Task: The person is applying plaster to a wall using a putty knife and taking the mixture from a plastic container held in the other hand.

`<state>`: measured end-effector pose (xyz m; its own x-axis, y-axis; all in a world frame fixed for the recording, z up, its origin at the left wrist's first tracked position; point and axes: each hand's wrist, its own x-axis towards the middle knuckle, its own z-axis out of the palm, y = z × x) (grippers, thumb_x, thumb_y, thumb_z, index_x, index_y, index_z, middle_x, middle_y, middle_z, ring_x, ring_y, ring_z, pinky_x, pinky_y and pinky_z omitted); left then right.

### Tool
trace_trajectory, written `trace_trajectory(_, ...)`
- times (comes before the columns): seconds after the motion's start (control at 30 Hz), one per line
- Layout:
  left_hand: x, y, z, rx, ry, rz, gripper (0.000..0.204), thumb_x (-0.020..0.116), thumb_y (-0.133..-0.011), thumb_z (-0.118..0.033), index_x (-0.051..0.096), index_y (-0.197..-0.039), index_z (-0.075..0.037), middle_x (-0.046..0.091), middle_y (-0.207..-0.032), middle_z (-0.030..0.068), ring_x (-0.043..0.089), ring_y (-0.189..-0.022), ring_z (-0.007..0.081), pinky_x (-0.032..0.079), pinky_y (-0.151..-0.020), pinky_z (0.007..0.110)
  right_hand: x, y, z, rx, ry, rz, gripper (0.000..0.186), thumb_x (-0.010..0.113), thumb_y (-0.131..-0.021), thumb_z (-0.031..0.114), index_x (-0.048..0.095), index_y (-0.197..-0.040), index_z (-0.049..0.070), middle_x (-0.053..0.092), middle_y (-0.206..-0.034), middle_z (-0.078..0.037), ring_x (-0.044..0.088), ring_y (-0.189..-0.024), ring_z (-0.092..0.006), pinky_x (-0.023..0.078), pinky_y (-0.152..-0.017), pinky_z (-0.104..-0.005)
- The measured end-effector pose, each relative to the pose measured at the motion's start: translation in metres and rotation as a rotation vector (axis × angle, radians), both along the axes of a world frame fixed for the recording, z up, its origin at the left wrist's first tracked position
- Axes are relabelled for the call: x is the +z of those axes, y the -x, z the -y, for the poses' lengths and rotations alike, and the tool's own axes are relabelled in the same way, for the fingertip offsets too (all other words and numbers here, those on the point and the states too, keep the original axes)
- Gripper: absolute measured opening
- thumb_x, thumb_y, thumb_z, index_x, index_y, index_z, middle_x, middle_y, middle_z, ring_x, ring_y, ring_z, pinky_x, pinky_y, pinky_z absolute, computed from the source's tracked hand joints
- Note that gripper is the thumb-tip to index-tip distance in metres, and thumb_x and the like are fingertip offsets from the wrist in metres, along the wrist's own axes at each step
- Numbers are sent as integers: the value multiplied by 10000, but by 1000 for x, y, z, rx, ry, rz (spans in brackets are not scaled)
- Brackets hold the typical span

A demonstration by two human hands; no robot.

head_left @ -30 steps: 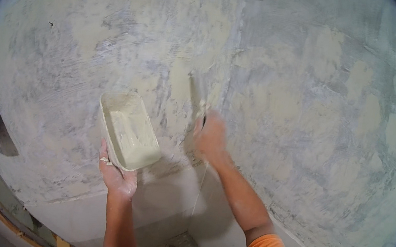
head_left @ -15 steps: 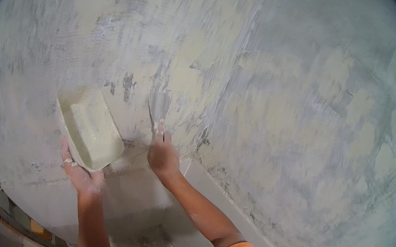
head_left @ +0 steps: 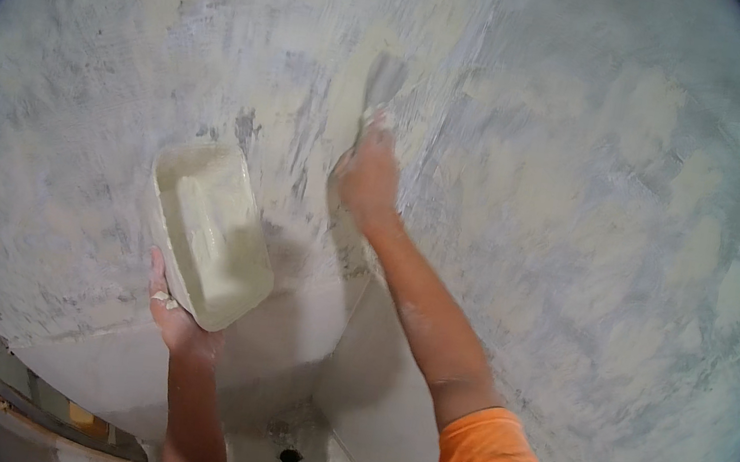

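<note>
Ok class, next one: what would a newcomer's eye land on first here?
Probably the orange sleeve, bright at lower right. Next, the pale tub of putty in the left hand, left of centre. Then the blurred knife in the right hand, upper middle, before the patchy wall.

Illumination cool, moderately dim; my tray (head_left: 231, 311) throws a soft shadow on the wall (head_left: 563, 256) to its right. My right hand (head_left: 372, 178) and its putty knife (head_left: 386, 79) are blurred, the tray sharper. Black vignette rings the view; straight edges bow near it.
</note>
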<state>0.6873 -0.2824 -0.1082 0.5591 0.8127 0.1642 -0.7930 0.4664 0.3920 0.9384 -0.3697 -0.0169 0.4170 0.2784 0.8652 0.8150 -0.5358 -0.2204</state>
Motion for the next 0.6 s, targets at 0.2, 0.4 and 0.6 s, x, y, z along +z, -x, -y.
trace_trajectory(0.2,24,1,-11,-32,66,-34,554,453,-1046,-460,512,-1393,-32,601,-1323,104,599,-1199,240,515,-985,418,-144,73,21,101,256,-228,695,584,-855,58,312,-1483,-63,514,-1190,-298,642,-778,-445,551,-677,-495)
trace_trajectory(0.4,-2,0,16,-149,121,-30,545,458,-1047,-455,511,-1399,-42,605,-1324,91,598,-1194,246,508,-982,414,-125,56,100,-128,210,-196,443,583,-890,150,517,-1284,-43,555,-1139,-276,568,-1077,-444,470,-966,-527)
trace_trajectory(0.6,-3,-37,25,-76,51,-62,519,405,-1071,-433,503,-1413,-55,587,-1355,98,601,-1199,262,515,-982,425,35,-16,102,-26,-37,27,413,654,-844,99,555,-1214,-54,608,-1046,-299,580,-994,-477,477,-887,-518)
